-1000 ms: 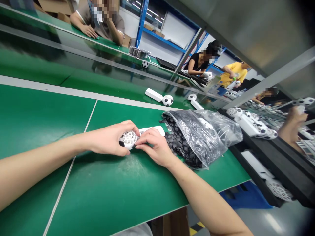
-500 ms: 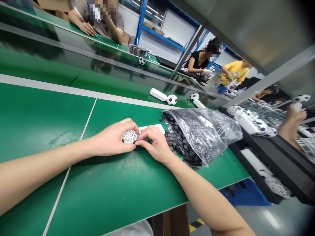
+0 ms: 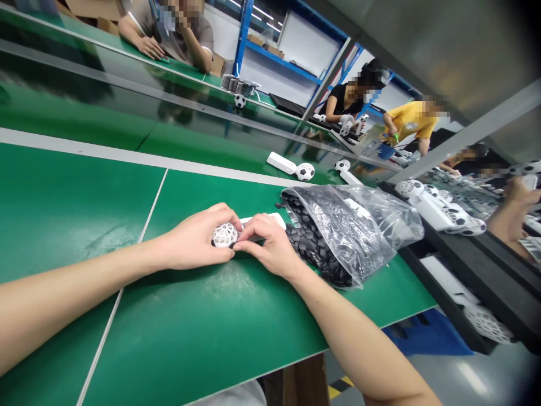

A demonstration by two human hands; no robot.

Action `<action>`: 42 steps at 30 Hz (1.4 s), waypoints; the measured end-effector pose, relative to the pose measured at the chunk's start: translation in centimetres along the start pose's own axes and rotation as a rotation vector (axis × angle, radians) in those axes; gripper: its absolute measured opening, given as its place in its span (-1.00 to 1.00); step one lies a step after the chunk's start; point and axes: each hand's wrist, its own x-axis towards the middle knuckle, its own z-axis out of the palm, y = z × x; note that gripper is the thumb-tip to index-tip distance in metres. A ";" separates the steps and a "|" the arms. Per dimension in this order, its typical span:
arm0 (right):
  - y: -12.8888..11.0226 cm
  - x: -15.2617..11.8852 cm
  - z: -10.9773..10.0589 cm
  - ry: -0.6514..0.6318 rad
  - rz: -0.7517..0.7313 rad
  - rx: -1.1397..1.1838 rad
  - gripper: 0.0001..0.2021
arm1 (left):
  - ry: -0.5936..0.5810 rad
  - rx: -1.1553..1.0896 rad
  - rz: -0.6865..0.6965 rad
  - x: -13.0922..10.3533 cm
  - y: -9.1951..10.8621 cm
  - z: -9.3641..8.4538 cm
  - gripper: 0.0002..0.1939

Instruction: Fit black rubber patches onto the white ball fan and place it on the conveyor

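My left hand [image 3: 200,235] curls around the white lattice ball head of a handheld fan [image 3: 225,235], fingers and thumb on its sides. The fan lies low over the green table, its white handle [image 3: 276,220] pointing right behind my right hand. My right hand [image 3: 266,242] is closed, thumb and forefinger pinched against the right edge of the ball head. Dark spots show at the ball's lower edge; any small piece between the right fingertips is hidden. Right of that hand, loose black pieces [image 3: 315,248] spill from a clear plastic bag [image 3: 359,225].
Football-patterned fans [image 3: 304,171] lie on the dark green belt [image 3: 203,138] beyond the table edge. A black tray [image 3: 486,270] with more white fans stands at the right. Several co-workers sit across the line; another person's hand [image 3: 522,197] holds a fan at far right.
The view has shifted slightly, so the bag, tray and belt fans appear farther right. Both my hands stay on the fan, whose ball head looks slightly turned.
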 end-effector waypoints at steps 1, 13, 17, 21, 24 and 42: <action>0.0 0.0 0.0 -0.002 0.006 0.000 -0.86 | -0.002 0.000 0.000 0.0 0.0 0.0 -0.72; 0.1 0.2 0.3 0.016 -0.008 -0.028 -0.80 | -0.018 0.001 0.039 -0.1 0.0 -0.2 -0.78; 0.3 0.3 0.6 0.039 -0.016 -0.047 -0.79 | 0.018 0.002 0.053 0.1 -0.6 0.1 -0.77; 0.5 0.2 0.6 0.018 -0.023 -0.041 -0.80 | 0.010 -0.002 0.127 0.2 -1.4 -0.2 -0.62; 1.8 -0.4 -0.1 0.152 0.001 -0.152 -0.81 | -0.135 -0.024 0.192 0.4 -1.9 -1.3 -0.38; 7.5 -1.3 -1.1 0.251 0.379 -0.710 -0.59 | 0.483 0.436 -0.420 4.3 -12.4 -10.3 -0.37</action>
